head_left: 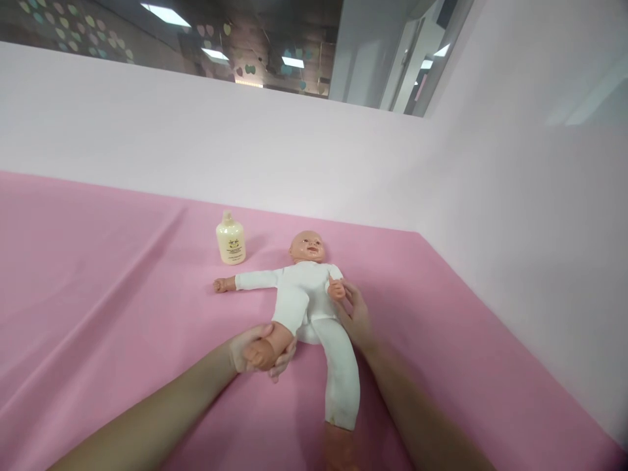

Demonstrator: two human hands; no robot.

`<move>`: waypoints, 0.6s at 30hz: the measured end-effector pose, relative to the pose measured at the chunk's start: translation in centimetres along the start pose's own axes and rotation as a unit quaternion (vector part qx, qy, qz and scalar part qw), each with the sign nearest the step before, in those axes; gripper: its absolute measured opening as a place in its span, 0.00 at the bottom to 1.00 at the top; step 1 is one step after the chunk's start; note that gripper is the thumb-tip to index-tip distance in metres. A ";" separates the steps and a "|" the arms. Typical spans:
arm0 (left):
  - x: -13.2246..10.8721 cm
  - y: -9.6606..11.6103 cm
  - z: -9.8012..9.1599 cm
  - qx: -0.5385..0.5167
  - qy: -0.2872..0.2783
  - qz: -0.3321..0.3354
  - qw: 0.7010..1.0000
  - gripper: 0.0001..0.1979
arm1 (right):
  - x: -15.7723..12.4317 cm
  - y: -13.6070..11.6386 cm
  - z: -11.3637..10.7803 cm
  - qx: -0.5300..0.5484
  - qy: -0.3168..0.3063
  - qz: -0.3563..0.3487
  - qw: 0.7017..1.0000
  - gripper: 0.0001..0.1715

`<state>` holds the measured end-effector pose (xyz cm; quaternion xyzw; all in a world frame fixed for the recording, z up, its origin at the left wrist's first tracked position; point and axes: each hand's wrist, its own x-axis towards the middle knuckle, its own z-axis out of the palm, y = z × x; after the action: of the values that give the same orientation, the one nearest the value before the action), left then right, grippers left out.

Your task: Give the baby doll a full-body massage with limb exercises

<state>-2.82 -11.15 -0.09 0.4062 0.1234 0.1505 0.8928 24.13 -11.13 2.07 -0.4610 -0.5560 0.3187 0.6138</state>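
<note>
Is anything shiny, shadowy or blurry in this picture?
In the head view, the doll's head has small shiny spots; in the head view, a soft shadow lies right of the bottle; in the head view, the doll's lowest foot looks smeary; also in the head view, pale glare streaks the right wall.

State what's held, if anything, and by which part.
The left hand holds the doll by one lower leg; the right hand is by the doll's fist, grip unclear.
</note>
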 end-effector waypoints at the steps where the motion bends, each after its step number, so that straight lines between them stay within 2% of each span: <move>1: 0.3 0.1 0.0 -0.014 0.011 0.005 1.000 0.31 | 0.0 -0.1 0.0 -0.021 -0.003 -0.018 1.000 0.24; 3: 0.8 0.2 -0.1 -0.045 0.011 0.006 0.999 0.28 | 0.0 -0.3 0.1 -0.082 -0.029 -0.071 0.994 0.20; 6: 1.2 0.4 -0.6 -0.070 0.049 0.018 0.996 0.28 | -0.2 -0.2 0.2 -0.187 -0.081 -0.152 0.967 0.19; 9: 1.0 0.6 -1.1 -0.062 0.033 0.013 0.997 0.29 | -0.3 0.3 0.3 -0.217 -0.070 -0.176 0.958 0.20; 11: 0.6 0.9 -1.1 -0.034 -0.042 -0.004 0.999 0.30 | -0.1 0.7 0.3 -0.178 -0.050 -0.149 0.971 0.22; 13: 0.2 1.1 -0.8 0.010 -0.155 -0.056 0.986 0.31 | 0.3 1.0 0.1 -0.106 -0.019 -0.105 0.989 0.25; 16: 0.0 1.4 0.2 0.054 -0.326 -0.174 0.928 0.28 | 1.3 0.9 -0.4 -0.008 0.057 -0.062 0.996 0.34; 18: 0.1 1.5 0.9 0.060 -0.386 -0.223 0.893 0.25 | 1.9 0.8 -0.9 0.034 0.111 -0.033 0.993 0.39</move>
<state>-2.65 -10.79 1.57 0.4472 -0.1346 -0.2283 0.8543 25.44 -9.31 2.10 -0.4541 -0.4882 0.2636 0.6971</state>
